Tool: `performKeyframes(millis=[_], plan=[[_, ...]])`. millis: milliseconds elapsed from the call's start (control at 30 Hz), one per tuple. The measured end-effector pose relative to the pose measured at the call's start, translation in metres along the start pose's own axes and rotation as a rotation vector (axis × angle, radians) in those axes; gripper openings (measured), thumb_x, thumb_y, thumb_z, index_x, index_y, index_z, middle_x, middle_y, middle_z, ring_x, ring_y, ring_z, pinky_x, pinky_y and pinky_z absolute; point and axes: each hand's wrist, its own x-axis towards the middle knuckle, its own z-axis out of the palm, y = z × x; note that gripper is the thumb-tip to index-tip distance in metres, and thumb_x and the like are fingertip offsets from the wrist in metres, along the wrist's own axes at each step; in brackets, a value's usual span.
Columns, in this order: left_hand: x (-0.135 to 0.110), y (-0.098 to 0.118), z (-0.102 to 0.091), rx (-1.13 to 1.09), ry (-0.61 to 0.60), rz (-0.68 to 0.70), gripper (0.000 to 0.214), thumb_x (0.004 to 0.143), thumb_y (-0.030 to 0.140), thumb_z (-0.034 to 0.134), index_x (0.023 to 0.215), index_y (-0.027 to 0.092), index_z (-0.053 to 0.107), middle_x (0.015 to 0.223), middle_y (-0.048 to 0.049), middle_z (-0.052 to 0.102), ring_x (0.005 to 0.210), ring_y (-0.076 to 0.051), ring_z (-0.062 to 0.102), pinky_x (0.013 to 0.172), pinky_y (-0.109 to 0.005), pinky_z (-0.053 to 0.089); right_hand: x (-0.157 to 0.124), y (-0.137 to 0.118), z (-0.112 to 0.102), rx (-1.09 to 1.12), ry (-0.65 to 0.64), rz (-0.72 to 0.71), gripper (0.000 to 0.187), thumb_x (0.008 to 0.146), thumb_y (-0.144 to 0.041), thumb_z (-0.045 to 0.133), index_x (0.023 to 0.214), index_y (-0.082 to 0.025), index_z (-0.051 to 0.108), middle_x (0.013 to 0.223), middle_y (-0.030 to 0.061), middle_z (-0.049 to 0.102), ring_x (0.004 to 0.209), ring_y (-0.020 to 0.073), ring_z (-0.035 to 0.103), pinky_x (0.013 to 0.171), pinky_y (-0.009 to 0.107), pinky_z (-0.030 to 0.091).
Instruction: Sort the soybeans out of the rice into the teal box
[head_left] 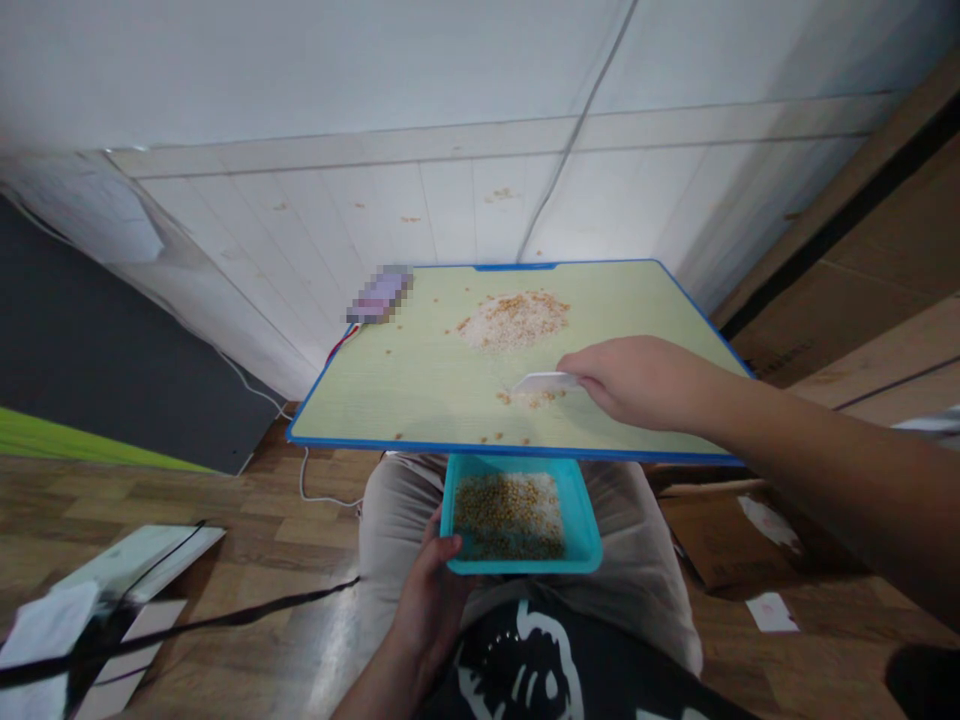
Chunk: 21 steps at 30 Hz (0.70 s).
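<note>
My right hand (626, 378) is closed on a flat white scraper (544, 382), its edge low over the tabletop. Beside the scraper lies a small scatter of yellow kernels (544, 400), perhaps corn or soybeans. Farther back is a pile of white rice-like grains mixed with yellow kernels (514, 320). My left hand (439, 565) grips the left side of a turquoise plastic tray (583, 540), thumb over its rim. Held over my lap just under the table's front edge, the tray contains yellow kernels and white grains (510, 510).
The small pale-yellow table (360, 400) has a blue rim and stands against a white wall. A phone-like device (381, 295) with a red cable is at its back left corner. Cardboard boxes (862, 250) stand at right; papers and panels (135, 570) lie on the floor at left.
</note>
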Motion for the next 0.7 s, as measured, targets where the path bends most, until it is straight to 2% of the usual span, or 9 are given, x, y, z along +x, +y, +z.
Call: performKeyframes(millis=[167, 333, 533, 700], plan=[[-0.001, 0.001, 0.0, 0.012, 0.032, 0.024, 0.062, 0.07, 0.03, 0.08, 0.13, 0.022, 0.067, 0.126, -0.012, 0.075, 0.12, -0.038, 0.068, 0.101, -0.055, 0.055, -0.008, -0.005, -0.002, 0.022, -0.026, 0.004, 0.029, 0.099, -0.019, 0.045, 0.105, -0.021, 0.073, 0.102, 0.0103, 0.08, 0.09, 0.0244, 0.072, 0.07, 0.033, 0.039], [-0.003, 0.003, 0.001, 0.0, -0.016, -0.012, 0.061, 0.073, 0.027, 0.079, 0.132, 0.022, 0.065, 0.128, -0.0116, 0.075, 0.122, -0.037, 0.068, 0.103, -0.056, 0.054, -0.012, -0.011, 0.0, 0.038, -0.002, -0.029, 0.028, 0.099, -0.02, 0.047, 0.106, -0.022, 0.074, 0.1, 0.0096, 0.08, 0.089, 0.0238, 0.072, 0.071, 0.033, 0.041], [-0.002, 0.004, -0.001, -0.004, -0.02, -0.025, 0.066, 0.073, 0.028, 0.08, 0.136, 0.023, 0.062, 0.129, -0.0115, 0.075, 0.125, -0.038, 0.067, 0.104, -0.056, 0.054, -0.016, -0.018, 0.001, 0.041, -0.04, -0.047, 0.032, 0.097, -0.019, 0.047, 0.114, -0.022, 0.074, 0.105, 0.0107, 0.08, 0.093, 0.0243, 0.072, 0.073, 0.033, 0.043], [-0.002, 0.003, 0.0, -0.024, -0.034, -0.002, 0.068, 0.072, 0.026, 0.08, 0.138, 0.026, 0.062, 0.123, -0.0093, 0.077, 0.122, -0.037, 0.068, 0.106, -0.056, 0.051, -0.01, -0.011, -0.012, -0.003, 0.016, -0.023, 0.028, 0.096, -0.022, 0.049, 0.109, -0.02, 0.073, 0.102, 0.0115, 0.079, 0.087, 0.0239, 0.07, 0.07, 0.034, 0.041]])
